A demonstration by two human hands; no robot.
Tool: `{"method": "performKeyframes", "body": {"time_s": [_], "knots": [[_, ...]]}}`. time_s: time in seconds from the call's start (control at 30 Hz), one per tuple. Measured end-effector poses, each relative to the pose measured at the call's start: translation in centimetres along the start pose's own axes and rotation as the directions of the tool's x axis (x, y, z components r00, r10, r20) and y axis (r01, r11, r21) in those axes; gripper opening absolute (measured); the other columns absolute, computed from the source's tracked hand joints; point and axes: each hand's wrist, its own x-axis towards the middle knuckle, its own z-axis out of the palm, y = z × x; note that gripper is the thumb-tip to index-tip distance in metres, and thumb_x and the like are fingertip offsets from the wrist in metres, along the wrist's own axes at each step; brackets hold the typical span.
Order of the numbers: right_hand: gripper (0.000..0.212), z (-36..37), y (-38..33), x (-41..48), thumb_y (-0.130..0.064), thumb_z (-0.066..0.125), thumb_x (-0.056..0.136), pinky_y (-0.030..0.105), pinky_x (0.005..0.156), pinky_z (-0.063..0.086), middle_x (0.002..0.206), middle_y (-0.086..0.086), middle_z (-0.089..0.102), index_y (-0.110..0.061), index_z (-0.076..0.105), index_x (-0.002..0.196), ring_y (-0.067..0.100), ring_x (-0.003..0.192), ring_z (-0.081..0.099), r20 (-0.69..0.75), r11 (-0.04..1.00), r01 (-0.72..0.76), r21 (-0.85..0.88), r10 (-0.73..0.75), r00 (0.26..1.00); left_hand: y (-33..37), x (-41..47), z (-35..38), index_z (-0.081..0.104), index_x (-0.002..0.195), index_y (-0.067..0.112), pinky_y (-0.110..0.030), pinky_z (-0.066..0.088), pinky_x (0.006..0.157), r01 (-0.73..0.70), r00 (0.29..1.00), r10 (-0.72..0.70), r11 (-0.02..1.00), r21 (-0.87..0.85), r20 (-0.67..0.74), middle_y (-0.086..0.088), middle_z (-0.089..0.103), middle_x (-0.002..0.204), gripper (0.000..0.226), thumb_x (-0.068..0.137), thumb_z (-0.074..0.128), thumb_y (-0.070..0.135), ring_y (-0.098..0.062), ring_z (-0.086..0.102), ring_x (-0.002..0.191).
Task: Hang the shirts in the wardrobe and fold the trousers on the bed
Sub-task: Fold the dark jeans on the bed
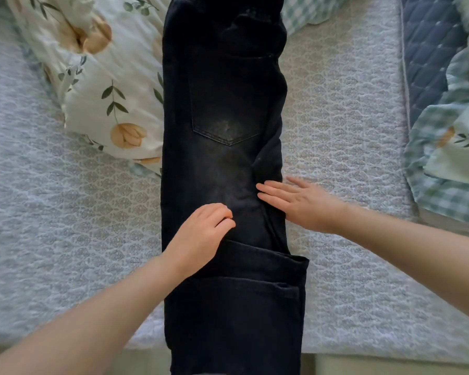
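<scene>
Trousers [228,104]: laid lengthwise on the bed [341,109], back pocket up.
Left hand [201,234]: rested on the trousers, fingers curled; whether cloth is pinched cannot be told.
Right hand [298,203]: released, pressed flat on their right edge.
Pillow [98,85]: far left, beside them.

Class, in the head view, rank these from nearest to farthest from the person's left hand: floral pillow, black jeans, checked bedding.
1. Black jeans, centre, directly under the left hand, which rests on them.
2. Floral pillow, upper left.
3. Checked bedding, far right edge.
</scene>
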Motion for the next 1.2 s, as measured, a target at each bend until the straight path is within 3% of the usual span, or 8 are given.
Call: {"method": "performKeyframes", "body": {"time_s": [0.1, 0.2, 0.27, 0.37, 0.57, 0.73, 0.93, 1.2], "knots": [[0.069, 0.8, -0.1, -0.5, -0.028, 0.038, 0.097, 0.048, 0.120, 0.013, 0.162, 0.000, -0.001, -0.017, 0.003, 0.155, 0.017, 0.149, 0.002, -0.010, 0.999, -0.017, -0.048, 0.017, 1.000, -1.7, -3.9, -1.4, 0.063, 0.122, 0.008, -0.042, 0.031, 0.113, -0.237, 0.966, 0.213, 0.956, 0.174, 0.148, -0.010, 0.059, 0.130, 0.044, 0.086, 0.043, -0.005, -0.030, 0.049, 0.129], [0.069, 0.7, -0.7, -0.3, -0.027, 0.037, 0.095, 0.049, 0.119, 0.015, 0.162, 0.003, 0.004, -0.014, 0.006, 0.155, 0.020, 0.149, 0.006, -0.021, 0.996, -0.046, -0.083, 0.044, 0.999, -2.7, -7.8, -2.8, 0.035, 0.150, 0.015, -0.049, 0.010, 0.116, -0.564, 0.760, 0.409, 0.801, 0.201, 0.505, -0.009, 0.031, 0.157, 0.075, 0.081, 0.062, 0.006, -0.034, 0.026, 0.146], [0.065, 0.9, -1.6, -0.4, -0.016, 0.035, 0.094, 0.048, 0.119, 0.018, 0.160, 0.008, 0.015, -0.009, 0.012, 0.154, 0.024, 0.148, 0.015, -0.079, 0.994, -0.082, -0.073, 0.076, 0.994, -3.5, -9.5, -3.2, 0.016, 0.157, 0.020, -0.050, 0.002, 0.115, -0.653, 0.635, 0.422, 0.741, 0.157, 0.648, -0.005, 0.014, 0.163, 0.104, 0.073, 0.077, 0.012, -0.034, 0.009, 0.150], [0.052, 1.3, -3.2, -0.8, -0.005, 0.025, 0.093, 0.047, 0.115, 0.030, 0.152, 0.014, 0.037, -0.001, 0.037, 0.143, 0.030, 0.141, 0.034, -0.267, 0.991, -0.136, -0.006, 0.130, 0.955, -4.2, -10.3, -2.7, 0.010, 0.157, 0.022, -0.053, -0.001, 0.115, -0.690, 0.585, 0.431, 0.710, 0.142, 0.687, -0.005, 0.006, 0.165, 0.116, 0.068, 0.083, 0.012, -0.032, 0.002, 0.150], [0.032, 2.9, -5.8, -3.9, 0.005, 0.049, 0.091, 0.044, 0.111, 0.036, 0.146, 0.019, 0.044, 0.002, 0.056, 0.122, 0.034, 0.136, 0.041, -0.384, 0.989, -0.139, -0.043, 0.112, 0.917, -3.9, -10.1, -0.3, 0.004, 0.157, 0.020, -0.056, -0.004, 0.115, -0.679, 0.646, 0.442, 0.706, 0.203, 0.622, -0.008, -0.003, 0.164, 0.109, 0.075, 0.072, 0.000, -0.033, -0.006, 0.150], [0.070, 3.7, -7.7, -8.5, 0.010, 0.044, 0.081, 0.045, 0.115, 0.023, 0.157, 0.017, 0.023, 0.001, 0.030, 0.148, 0.030, 0.146, 0.021, -0.213, 0.985, 0.061, -0.159, -0.094, 0.972, -3.5, -11.2, 0.8, 0.009, 0.157, 0.018, -0.057, 0.004, 0.115, -0.616, 0.723, 0.432, 0.756, 0.220, 0.539, -0.008, 0.002, 0.165, 0.099, 0.080, 0.070, 0.005, -0.035, 0.003, 0.150], [0.066, 5.4, -9.1, -11.4, -0.004, 0.028, 0.088, 0.047, 0.119, 0.019, 0.160, 0.012, 0.016, -0.006, 0.018, 0.153, 0.028, 0.146, 0.020, 0.002, 0.896, 0.336, -0.290, -0.351, 0.937, -3.5, -11.4, 1.1, 0.021, 0.156, 0.017, -0.058, 0.007, 0.115, -0.631, 0.732, 0.463, 0.737, 0.241, 0.500, -0.007, 0.013, 0.164, 0.072, 0.093, 0.055, 0.018, -0.034, 0.014, 0.149], [0.079, 7.0, -9.1, -8.6, -0.014, 0.053, 0.089, 0.050, 0.117, 0.013, 0.161, 0.008, 0.013, -0.008, 0.008, 0.154, 0.027, 0.148, 0.014, 0.006, 0.945, 0.255, -0.202, -0.259, 0.966, -3.3, -11.3, 0.9, 0.029, 0.153, 0.025, -0.060, 0.011, 0.115, -0.560, 0.763, 0.403, 0.802, 0.207, 0.505, 0.000, 0.021, 0.162, 0.082, 0.081, 0.066, 0.010, -0.033, 0.016, 0.149]]}}
